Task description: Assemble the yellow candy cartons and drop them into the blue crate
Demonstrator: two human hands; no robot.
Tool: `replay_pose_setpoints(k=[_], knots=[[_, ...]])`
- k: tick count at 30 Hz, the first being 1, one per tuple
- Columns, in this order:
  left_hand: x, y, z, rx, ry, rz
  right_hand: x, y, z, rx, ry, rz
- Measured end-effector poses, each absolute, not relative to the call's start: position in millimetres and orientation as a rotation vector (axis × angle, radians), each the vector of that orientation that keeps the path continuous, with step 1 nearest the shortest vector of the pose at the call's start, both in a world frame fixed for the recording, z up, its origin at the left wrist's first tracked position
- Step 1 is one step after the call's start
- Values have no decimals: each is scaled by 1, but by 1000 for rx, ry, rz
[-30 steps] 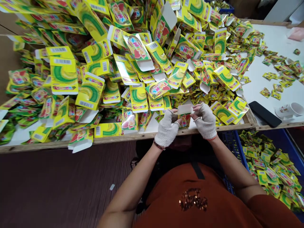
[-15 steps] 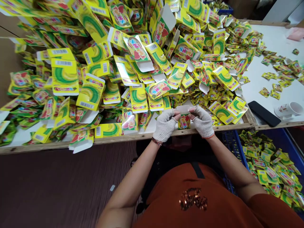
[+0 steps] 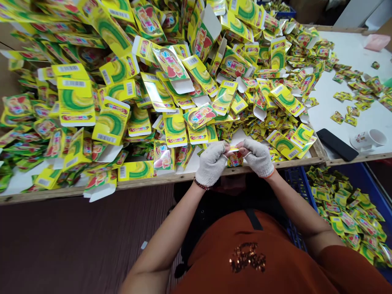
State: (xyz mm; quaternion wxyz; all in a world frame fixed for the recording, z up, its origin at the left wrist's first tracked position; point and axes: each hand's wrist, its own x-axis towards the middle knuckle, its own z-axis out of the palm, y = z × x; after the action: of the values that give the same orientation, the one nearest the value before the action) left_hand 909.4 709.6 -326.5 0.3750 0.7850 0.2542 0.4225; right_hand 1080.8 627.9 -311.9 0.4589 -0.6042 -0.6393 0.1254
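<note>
At the table's front edge a small printed carton (image 3: 235,160) stands between my two hands, its top end facing me. My left hand (image 3: 212,162), in a white fingerless glove, is closed with thumb and fingertips pinching the carton's left top edge. My right hand (image 3: 257,157), gloved alike, pinches the right top edge. The carton's top flap shows as a thin yellow strip between my fingertips. Much of the carton is hidden by fingers and gloves. Just behind lie many small yellow-green sachets (image 3: 257,132).
A big heap of yellow-green cartons (image 3: 174,126) covers the table to the left and behind. On the right are a black phone (image 3: 337,144), a white mug (image 3: 368,140) and loose sachets (image 3: 352,110). Below stands a blue crate (image 3: 375,192) of cartons. A wooden rim (image 3: 134,184) edges the table.
The carton's white top flap, upright before, is now folded down, and a yellow strip shows between my fingertips. Both hands still grip the carton. The view has shifted slightly.
</note>
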Motion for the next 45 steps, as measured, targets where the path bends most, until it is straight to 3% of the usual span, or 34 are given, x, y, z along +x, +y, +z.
replay_pose_setpoints(k=[10,20,26,32,35,39,42,45], knots=[[905,708,-309,1954,766,988,1076,629,-300,-1577,-1561,278],[900,711,-337,2390,311,1229,1092,619,-322,-1367,-1908,147],[883,698,-322,2312,767,1190,1113,608,-311,-1470,-1279,346],[883,697,-325,2566,906,714,1158,581,-279,-1314,-1118,490],[910,692,-322,2662,1015,452,1150,604,-284,-1542,-1230,459],[933,682,-311,2705,1160,141,1126,636,-301,-2088,-1580,113],[930,677,-306,2767,1133,80,1112,638,-306,-2481,-1647,71],[919,674,-305,2814,1006,64,1106,627,-304,-2557,-1762,78]])
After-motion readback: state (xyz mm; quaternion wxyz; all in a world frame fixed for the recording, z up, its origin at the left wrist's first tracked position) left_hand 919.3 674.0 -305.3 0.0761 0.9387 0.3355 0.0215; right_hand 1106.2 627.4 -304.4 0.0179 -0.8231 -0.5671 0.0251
